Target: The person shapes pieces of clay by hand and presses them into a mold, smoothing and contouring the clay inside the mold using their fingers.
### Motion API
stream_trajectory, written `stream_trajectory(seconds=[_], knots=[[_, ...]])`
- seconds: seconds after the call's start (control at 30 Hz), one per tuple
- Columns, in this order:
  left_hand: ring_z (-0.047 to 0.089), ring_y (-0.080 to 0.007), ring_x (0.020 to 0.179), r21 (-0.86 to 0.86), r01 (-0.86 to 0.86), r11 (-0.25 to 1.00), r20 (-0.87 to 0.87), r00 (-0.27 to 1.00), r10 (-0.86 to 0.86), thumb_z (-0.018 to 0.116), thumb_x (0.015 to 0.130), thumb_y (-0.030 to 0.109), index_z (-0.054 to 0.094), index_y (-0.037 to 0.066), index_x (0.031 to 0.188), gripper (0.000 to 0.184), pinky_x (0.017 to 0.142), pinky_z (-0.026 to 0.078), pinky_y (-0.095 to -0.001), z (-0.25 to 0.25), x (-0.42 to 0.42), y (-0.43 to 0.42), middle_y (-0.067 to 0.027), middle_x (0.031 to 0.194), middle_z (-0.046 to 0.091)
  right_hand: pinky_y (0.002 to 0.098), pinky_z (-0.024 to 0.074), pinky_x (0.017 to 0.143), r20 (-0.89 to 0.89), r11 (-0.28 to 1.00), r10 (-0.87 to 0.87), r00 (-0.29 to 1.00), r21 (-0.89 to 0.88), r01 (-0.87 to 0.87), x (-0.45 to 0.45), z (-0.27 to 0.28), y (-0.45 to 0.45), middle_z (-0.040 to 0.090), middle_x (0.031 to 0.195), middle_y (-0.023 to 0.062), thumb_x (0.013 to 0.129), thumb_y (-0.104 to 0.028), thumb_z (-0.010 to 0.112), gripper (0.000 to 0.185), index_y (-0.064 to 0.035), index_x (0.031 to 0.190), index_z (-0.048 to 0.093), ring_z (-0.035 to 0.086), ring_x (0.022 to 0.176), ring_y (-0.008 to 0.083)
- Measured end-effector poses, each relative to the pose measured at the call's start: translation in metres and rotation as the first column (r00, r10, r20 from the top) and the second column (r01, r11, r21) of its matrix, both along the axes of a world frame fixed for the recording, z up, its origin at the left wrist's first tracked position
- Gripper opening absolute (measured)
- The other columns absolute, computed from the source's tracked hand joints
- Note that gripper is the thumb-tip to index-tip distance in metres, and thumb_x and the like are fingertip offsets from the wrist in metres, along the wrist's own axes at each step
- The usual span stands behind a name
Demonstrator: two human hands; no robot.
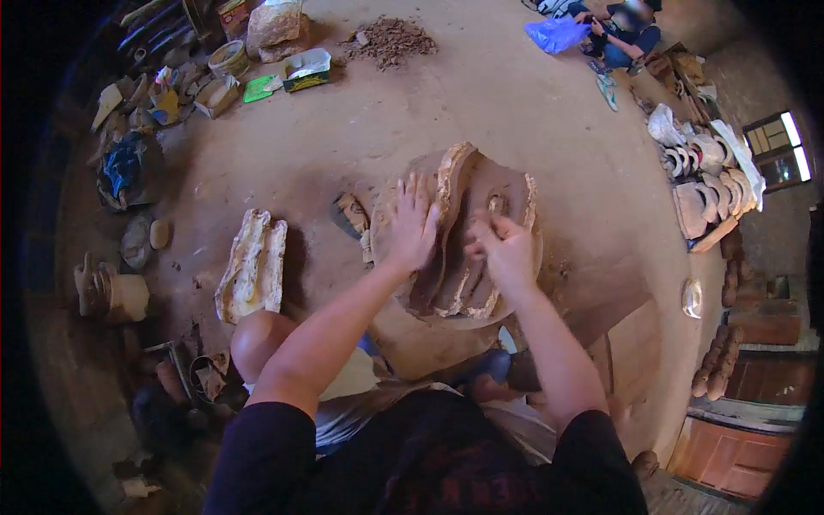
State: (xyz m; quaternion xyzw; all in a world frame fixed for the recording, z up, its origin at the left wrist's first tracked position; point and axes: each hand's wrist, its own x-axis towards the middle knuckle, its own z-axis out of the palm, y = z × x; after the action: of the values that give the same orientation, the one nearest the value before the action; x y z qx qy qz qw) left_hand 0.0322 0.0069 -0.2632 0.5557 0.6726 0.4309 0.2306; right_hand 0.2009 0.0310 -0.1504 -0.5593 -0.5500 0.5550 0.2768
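A brown, trough-like mould (pixel 455 184) with pale, rough edges lies on a round board (pixel 534 257) in front of me. My left hand (pixel 415 225) rests against the mould's left outer side, fingers extended and pointing away from me. Over the mould's right hollow is my right hand (pixel 502 249), its fingers curled together; whatever they hold, if anything, is too small to tell. Just beyond it a small round lump (pixel 496 203) sits in the hollow. To the left, a second pale mould piece (pixel 253 268) lies on the floor near my knee.
A dark cloth-like bundle (pixel 350 215) lies left of the board. Crumbled clay (pixel 390 43) and a box (pixel 306 70) are farther off. A person (pixel 627 39) sits at the upper right, above stacked curved pieces (pixel 712 197). A bucket (pixel 209 378) stands lower left.
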Motion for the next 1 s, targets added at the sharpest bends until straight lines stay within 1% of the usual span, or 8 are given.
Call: stream_trajectory(seconds=[0.07,0.1,0.17,0.37,0.6,0.77,0.87,1.0], knots=[[0.011,-0.0431,0.156,-0.053,0.11,0.992,-0.042,0.993,-0.113,0.031,0.109,0.04,0.021,-0.002,0.16,0.067,0.124,0.006,-0.0583,-0.027,0.0,-0.012,-0.0228,0.165,0.025,0.0306,0.0525,0.091,0.333,0.957,-0.013,0.943,0.277,-0.085,0.029,-0.032,0.048,0.073,0.116,0.0159,0.099,-0.026,0.069,0.043,0.0027,0.129,0.066,0.069,0.107,0.0228],[0.017,-0.041,0.155,-0.005,0.09,0.996,0.094,0.992,-0.089,0.032,0.109,0.037,0.023,-0.003,0.159,0.065,0.125,0.007,-0.0564,-0.024,0.005,-0.017,-0.0232,0.164,0.028,0.033,0.052,0.093,0.387,0.939,-0.008,0.922,0.32,-0.127,0.037,-0.035,0.065,0.073,0.116,0.0167,0.097,-0.029,0.07,0.04,-0.0004,0.126,0.069,0.069,0.108,0.0245],[0.021,-0.0403,0.154,0.015,0.078,0.997,0.132,0.988,-0.079,0.032,0.109,0.035,0.026,-0.004,0.157,0.063,0.125,0.008,-0.0551,-0.018,0.011,-0.021,-0.0243,0.162,0.032,0.0379,0.051,0.096,0.49,0.894,-0.01,0.871,0.395,-0.212,0.05,-0.039,0.094,0.073,0.115,0.0182,0.094,-0.034,0.07,0.037,-0.0066,0.118,0.075,0.068,0.111,0.0278],[0.031,-0.0401,0.15,0.015,0.017,1.0,0.162,0.987,-0.019,0.034,0.109,0.033,0.031,-0.005,0.155,0.06,0.125,0.013,-0.0537,-0.024,0.015,-0.023,-0.0265,0.156,0.04,0.0416,0.0503,0.098,0.675,0.823,0.085,0.733,0.366,-0.433,0.043,-0.039,0.126,0.07,0.116,0.0196,0.095,-0.033,0.066,0.034,-0.0084,0.115,0.077,0.066,0.111,0.0351],[0.035,-0.0391,0.147,0.029,0.058,0.998,-0.067,0.996,-0.056,0.038,0.107,0.031,0.039,-0.006,0.15,0.057,0.124,0.018,-0.0512,-0.018,-0.004,-0.011,-0.0269,0.153,0.043,0.0449,0.0521,0.092,0.742,0.793,0.166,0.65,0.291,-0.535,0.026,-0.031,0.131,0.069,0.113,0.0211,0.094,-0.036,0.066,0.034,-0.0096,0.11,0.079,0.066,0.107,0.0375],[0.03,-0.0348,0.151,-0.077,0.001,0.997,-0.078,0.997,-0.007,0.033,0.108,0.036,0.032,-0.007,0.154,0.063,0.126,0.011,-0.0505,-0.019,0.013,-0.021,-0.0261,0.159,0.036,0.0465,0.0528,0.091,0.816,0.789,0.139,0.561,0.252,-0.561,0.022,-0.041,0.127,0.07,0.113,0.0194,0.094,-0.04,0.063,0.038,-0.0088,0.109,0.078,0.067,0.105,0.0377],[0.03,-0.0339,0.152,-0.056,-0.042,0.998,-0.068,0.997,0.039,0.034,0.107,0.036,0.033,-0.007,0.153,0.063,0.126,0.011,-0.0516,-0.021,0.018,-0.021,-0.0246,0.158,0.039,0.0459,0.054,0.088,0.795,0.785,0.008,0.607,0.371,-0.496,0.023,-0.063,0.119,0.073,0.105,0.018,0.092,-0.04,0.067,0.038,-0.0072,0.108,0.078,0.069,0.1,0.0377],[0.029,-0.0327,0.152,-0.08,-0.061,0.995,-0.066,0.996,0.056,0.034,0.107,0.037,0.031,-0.007,0.155,0.064,0.126,0.01,-0.0508,-0.019,0.022,-0.023,-0.0247,0.159,0.036,0.0448,0.0552,0.081,0.63,0.923,0.037,0.776,0.277,-0.269,0.022,-0.062,0.122,0.075,0.091,0.0187,0.088,-0.04,0.071,0.038,-0.0054,0.103,0.078,0.072,0.089,0.0369]])
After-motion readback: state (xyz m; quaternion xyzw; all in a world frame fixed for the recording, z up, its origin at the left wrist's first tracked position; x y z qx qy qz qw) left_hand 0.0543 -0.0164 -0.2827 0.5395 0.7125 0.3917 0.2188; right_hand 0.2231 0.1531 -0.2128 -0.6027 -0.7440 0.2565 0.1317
